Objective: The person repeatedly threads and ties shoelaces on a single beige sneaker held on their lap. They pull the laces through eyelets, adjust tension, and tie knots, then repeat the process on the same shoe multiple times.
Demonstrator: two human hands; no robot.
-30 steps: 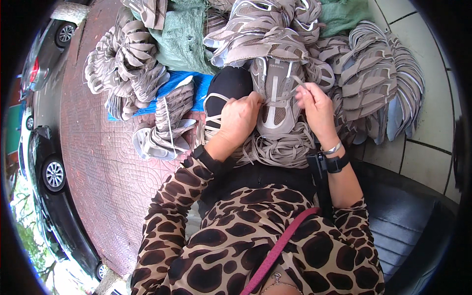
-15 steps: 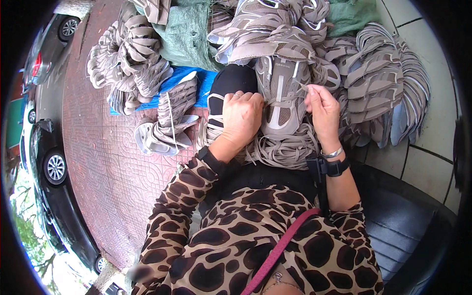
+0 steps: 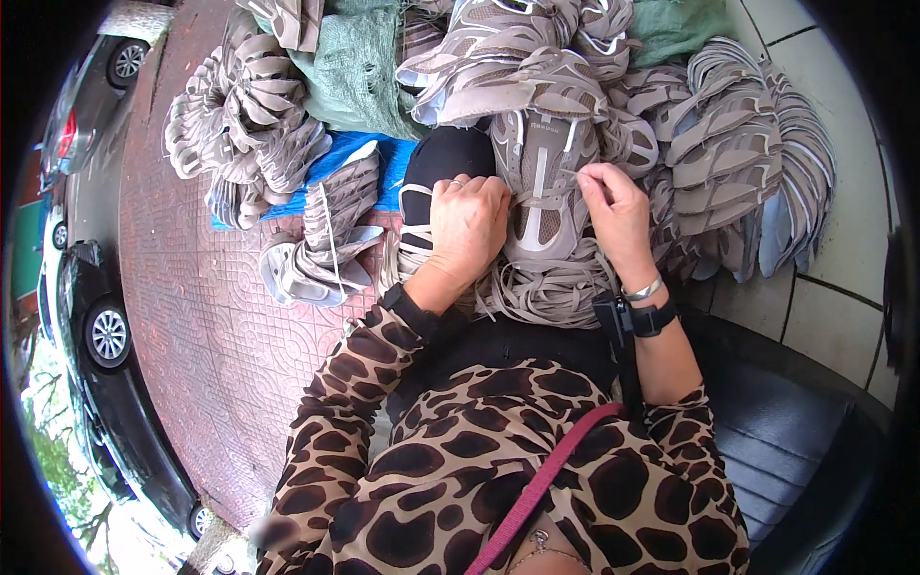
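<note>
A grey-brown shoe upper (image 3: 542, 182) with mesh panels lies over my lap, its toe toward me. A flat beige shoelace (image 3: 548, 199) crosses it low on the lacing area. My left hand (image 3: 467, 218) is closed in a fist at the upper's left edge, gripping there; its fingertips are hidden. At the right edge my right hand (image 3: 616, 213) is closed in a pinch by the eyelets, with the lace's end at its fingertips. Just below the toe, a heap of loose beige laces (image 3: 546, 292) rests on my lap.
Stacked shoe uppers (image 3: 728, 153) stand on the right, with another bunch (image 3: 244, 120) at the far left. A smaller tied bundle (image 3: 335, 225) lies on red paving (image 3: 240, 307). Green woven sacks (image 3: 355, 72) and a blue sheet (image 3: 393, 172) are behind. Parked cars (image 3: 115, 355) line the left.
My right hand has moved slightly left, in toward the upper's eyelets, still pinching. My left hand stays at the left edge. The whole view has shifted a little.
</note>
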